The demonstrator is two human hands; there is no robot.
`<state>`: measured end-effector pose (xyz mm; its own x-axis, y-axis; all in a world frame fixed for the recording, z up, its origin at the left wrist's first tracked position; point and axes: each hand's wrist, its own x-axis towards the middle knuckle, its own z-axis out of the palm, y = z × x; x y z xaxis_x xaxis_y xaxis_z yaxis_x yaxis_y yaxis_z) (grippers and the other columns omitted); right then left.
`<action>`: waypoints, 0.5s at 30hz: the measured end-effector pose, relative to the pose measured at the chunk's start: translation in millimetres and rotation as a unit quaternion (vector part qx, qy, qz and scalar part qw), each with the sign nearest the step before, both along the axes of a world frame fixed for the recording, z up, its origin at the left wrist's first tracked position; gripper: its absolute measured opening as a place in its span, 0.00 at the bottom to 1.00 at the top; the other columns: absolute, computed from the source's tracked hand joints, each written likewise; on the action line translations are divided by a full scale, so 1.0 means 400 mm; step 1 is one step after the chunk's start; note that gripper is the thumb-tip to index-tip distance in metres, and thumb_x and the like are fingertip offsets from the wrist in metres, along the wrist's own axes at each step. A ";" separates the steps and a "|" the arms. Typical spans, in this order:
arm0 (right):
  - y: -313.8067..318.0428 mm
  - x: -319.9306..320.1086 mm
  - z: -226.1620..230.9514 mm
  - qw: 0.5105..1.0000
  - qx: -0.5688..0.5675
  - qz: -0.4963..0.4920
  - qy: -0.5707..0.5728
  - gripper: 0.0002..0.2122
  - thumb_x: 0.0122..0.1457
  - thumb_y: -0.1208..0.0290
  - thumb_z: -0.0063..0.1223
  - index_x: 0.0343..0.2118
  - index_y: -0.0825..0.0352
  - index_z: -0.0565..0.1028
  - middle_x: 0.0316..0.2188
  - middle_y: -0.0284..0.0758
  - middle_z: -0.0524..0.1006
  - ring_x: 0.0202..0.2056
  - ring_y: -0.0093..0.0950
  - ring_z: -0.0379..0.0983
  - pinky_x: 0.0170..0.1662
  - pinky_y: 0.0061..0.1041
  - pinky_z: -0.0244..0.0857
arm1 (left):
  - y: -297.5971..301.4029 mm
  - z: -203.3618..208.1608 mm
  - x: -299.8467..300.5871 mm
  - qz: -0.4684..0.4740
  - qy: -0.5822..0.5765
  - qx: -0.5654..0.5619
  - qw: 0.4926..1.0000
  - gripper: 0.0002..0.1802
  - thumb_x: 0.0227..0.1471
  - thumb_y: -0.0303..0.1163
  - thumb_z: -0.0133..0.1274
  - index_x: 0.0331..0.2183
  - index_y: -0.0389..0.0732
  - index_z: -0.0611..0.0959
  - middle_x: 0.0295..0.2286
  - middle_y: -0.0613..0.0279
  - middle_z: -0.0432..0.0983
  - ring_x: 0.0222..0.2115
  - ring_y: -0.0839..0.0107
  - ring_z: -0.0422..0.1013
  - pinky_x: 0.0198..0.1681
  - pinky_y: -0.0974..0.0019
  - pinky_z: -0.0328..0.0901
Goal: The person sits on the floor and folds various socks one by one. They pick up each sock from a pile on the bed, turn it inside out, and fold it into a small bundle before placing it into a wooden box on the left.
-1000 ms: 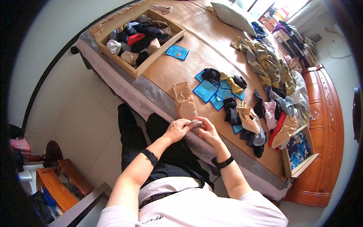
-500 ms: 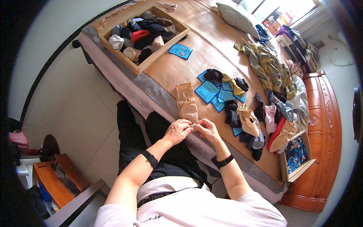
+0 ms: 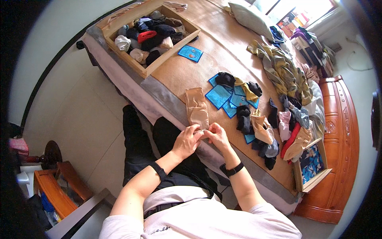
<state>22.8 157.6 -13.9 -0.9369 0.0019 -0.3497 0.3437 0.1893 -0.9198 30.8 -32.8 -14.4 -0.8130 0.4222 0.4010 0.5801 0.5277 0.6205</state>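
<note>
A beige sock (image 3: 196, 106) is stretched out flat on the woven mat near the bed's edge, its far end squared off. Its near end is gathered between my two hands. My left hand (image 3: 187, 142) pinches that end with thumb and forefinger. Fingertips almost touching the left's, my right hand (image 3: 218, 136) is closed on the same edge. My fingers hide part of what they grip. To the right lie several blue flat packets (image 3: 219, 96) with black socks (image 3: 243, 118) and another beige sock (image 3: 262, 129) on and beside them.
A wooden drawer (image 3: 148, 73) full of rolled socks stands at the far left of the bed. Near it lies a single blue packet (image 3: 190, 53). Loose socks and clothes (image 3: 278, 71) heap at the right, beside a smaller wooden drawer (image 3: 318, 179) and the carved headboard (image 3: 338, 147).
My fingers have shifted slightly at the sock's near end, and my right hand has risen a little. The sock's far end stays in place.
</note>
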 end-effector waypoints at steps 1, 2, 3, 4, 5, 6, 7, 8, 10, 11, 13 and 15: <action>-0.002 -0.001 -0.002 1.000 0.012 -0.006 -0.001 0.08 0.53 0.73 0.57 0.28 0.65 0.68 0.20 0.26 0.70 0.19 0.15 0.65 0.19 0.15 0.61 | -0.005 -0.005 -0.002 -0.006 0.015 -0.031 0.999 0.26 0.38 0.27 0.61 0.43 0.47 0.73 0.45 0.60 0.65 0.45 0.61 0.67 0.47 0.61 0.66; -0.008 -0.002 0.003 1.000 0.004 -0.017 0.001 0.08 0.54 0.73 0.57 0.28 0.65 0.67 0.19 0.26 0.69 0.18 0.15 0.64 0.18 0.15 0.60 | -0.009 -0.008 -0.007 -0.013 0.029 -0.062 0.998 0.26 0.38 0.27 0.61 0.43 0.47 0.73 0.44 0.60 0.65 0.46 0.62 0.66 0.47 0.62 0.66; -0.016 -0.001 0.008 1.000 -0.004 -0.027 0.003 0.08 0.54 0.73 0.57 0.27 0.64 0.67 0.19 0.25 0.69 0.16 0.15 0.64 0.18 0.15 0.59 | -0.010 -0.011 -0.015 -0.013 0.042 -0.078 0.996 0.24 0.38 0.28 0.61 0.42 0.47 0.74 0.44 0.62 0.66 0.46 0.64 0.66 0.46 0.63 0.67; -0.021 -0.002 0.012 0.999 -0.012 -0.038 0.005 0.08 0.54 0.73 0.57 0.26 0.64 0.66 0.18 0.25 0.69 0.15 0.15 0.63 0.17 0.14 0.58 | -0.011 -0.013 -0.020 -0.015 0.034 -0.074 0.997 0.23 0.39 0.28 0.60 0.41 0.46 0.75 0.43 0.63 0.67 0.46 0.64 0.67 0.45 0.63 0.67; -0.017 0.001 0.007 0.999 0.001 -0.050 0.020 0.08 0.54 0.74 0.57 0.27 0.65 0.67 0.21 0.26 0.70 0.16 0.15 0.64 0.18 0.14 0.59 | -0.013 -0.009 -0.024 -0.019 0.027 -0.069 0.997 0.21 0.40 0.28 0.60 0.40 0.46 0.75 0.42 0.63 0.67 0.45 0.65 0.67 0.45 0.63 0.67; -0.008 0.008 -0.004 0.997 0.014 -0.062 0.035 0.08 0.53 0.75 0.58 0.28 0.65 0.68 0.23 0.28 0.71 0.17 0.14 0.64 0.19 0.14 0.59 | -0.014 -0.007 -0.028 -0.023 0.019 -0.065 0.997 0.19 0.40 0.28 0.59 0.39 0.46 0.76 0.41 0.64 0.68 0.44 0.65 0.68 0.45 0.63 0.67; -0.004 0.016 -0.013 0.996 0.027 -0.074 0.050 0.08 0.52 0.76 0.59 0.29 0.66 0.69 0.26 0.29 0.72 0.18 0.14 0.64 0.20 0.14 0.60 | -0.012 -0.013 -0.032 -0.024 0.010 -0.044 0.999 0.17 0.41 0.28 0.59 0.38 0.46 0.77 0.41 0.64 0.69 0.44 0.65 0.68 0.44 0.63 0.68; -0.004 0.024 -0.022 0.985 0.066 -0.058 0.145 0.08 0.51 0.77 0.60 0.31 0.66 0.70 0.30 0.30 0.72 0.19 0.15 0.65 0.21 0.14 0.62 | -0.010 -0.017 -0.038 -0.023 0.001 -0.024 0.999 0.16 0.41 0.28 0.59 0.36 0.46 0.77 0.40 0.65 0.70 0.43 0.65 0.69 0.44 0.64 0.68; -0.004 0.046 -0.038 0.933 0.142 -0.025 0.329 0.11 0.49 0.78 0.62 0.36 0.66 0.73 0.38 0.33 0.73 0.21 0.15 0.66 0.24 0.15 0.64 | -0.011 -0.027 -0.044 -0.018 -0.009 0.004 1.000 0.11 0.43 0.28 0.58 0.34 0.45 0.79 0.39 0.65 0.72 0.41 0.64 0.70 0.43 0.64 0.68; -0.008 0.063 -0.028 0.935 0.152 0.002 0.321 0.18 0.46 0.80 0.63 0.43 0.63 0.75 0.48 0.35 0.69 0.22 0.16 0.68 0.27 0.16 0.67 | -0.011 -0.023 -0.043 -0.014 -0.011 0.014 1.000 0.09 0.44 0.28 0.57 0.33 0.44 0.79 0.38 0.64 0.72 0.40 0.64 0.71 0.43 0.64 0.69; -0.017 0.069 -0.012 0.926 0.194 0.050 0.319 0.20 0.47 0.79 0.63 0.45 0.62 0.75 0.49 0.35 0.70 0.24 0.16 0.70 0.28 0.17 0.68 | -0.013 -0.024 -0.043 -0.009 -0.024 0.034 0.999 0.07 0.46 0.28 0.56 0.32 0.43 0.80 0.38 0.63 0.73 0.39 0.62 0.71 0.42 0.63 0.69; -0.026 0.070 -0.001 0.928 0.201 0.074 0.305 0.19 0.47 0.79 0.63 0.45 0.62 0.77 0.49 0.36 0.72 0.28 0.20 0.74 0.29 0.19 0.70 | -0.016 -0.024 -0.046 -0.012 -0.045 0.055 0.997 0.06 0.47 0.29 0.56 0.32 0.42 0.80 0.38 0.62 0.74 0.39 0.61 0.72 0.42 0.62 0.69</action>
